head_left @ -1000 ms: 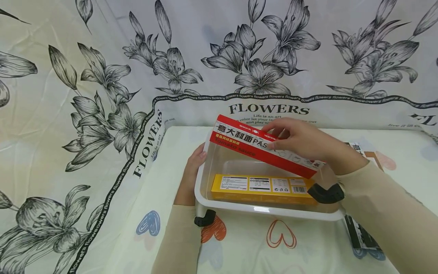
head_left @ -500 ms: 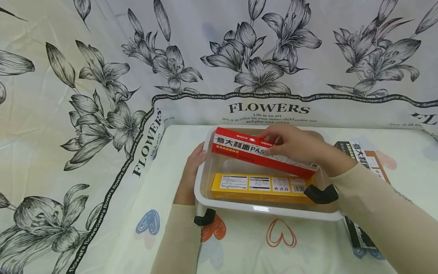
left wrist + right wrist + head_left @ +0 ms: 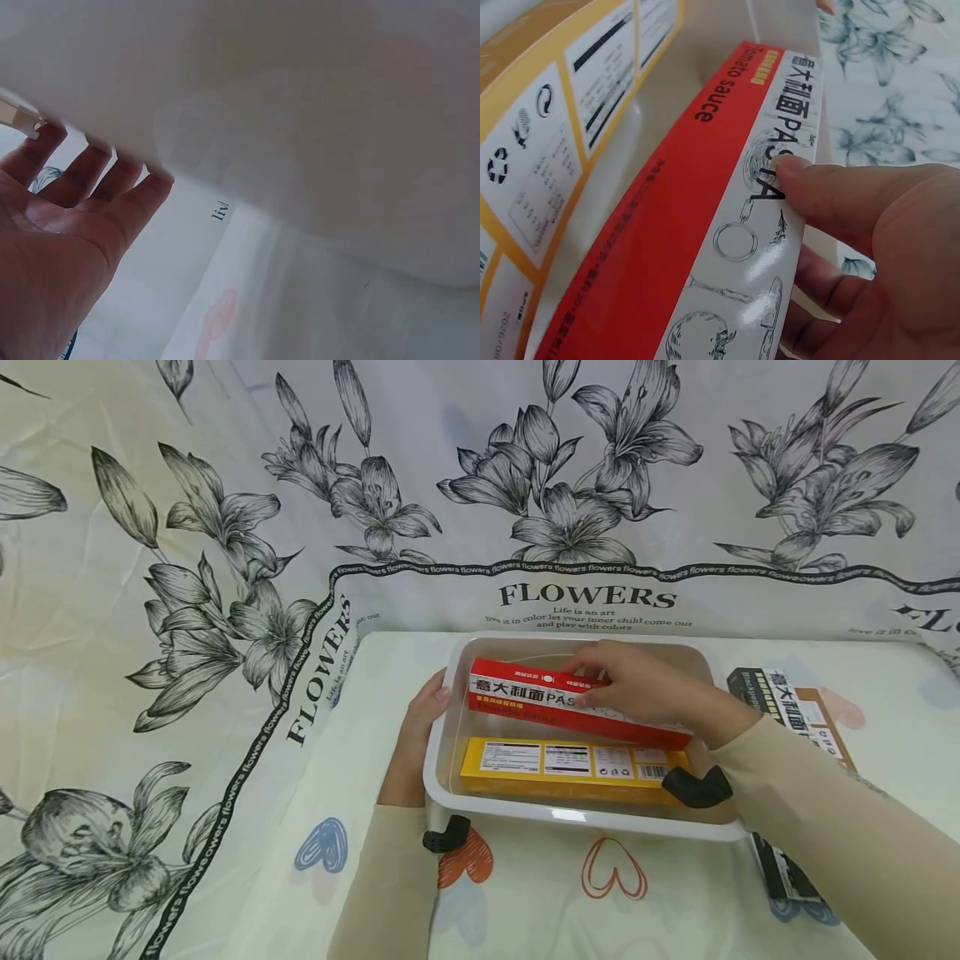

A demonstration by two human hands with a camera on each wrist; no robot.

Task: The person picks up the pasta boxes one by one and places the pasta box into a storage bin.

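Note:
In the head view, my right hand holds a red and white pasta box by its upper edge, inside a white tray. The right wrist view shows the thumb flat on the printed face labelled PASTA, with other fingers behind it. My left hand grips the tray's left rim; in the left wrist view its fingers meet the tray's edge from below. A yellow pasta box lies along the tray's near side, in front of the red one.
To the right of the tray, a dark and white pasta box lies beside a brown-edged box. Another dark box shows partly behind the right sleeve. A heart-patterned cloth covers the table, with a flower-printed cloth behind.
My right hand has lowered the red pasta box into the tray, its left end dropping and the box becoming more level. The left hand has stayed at the rim.

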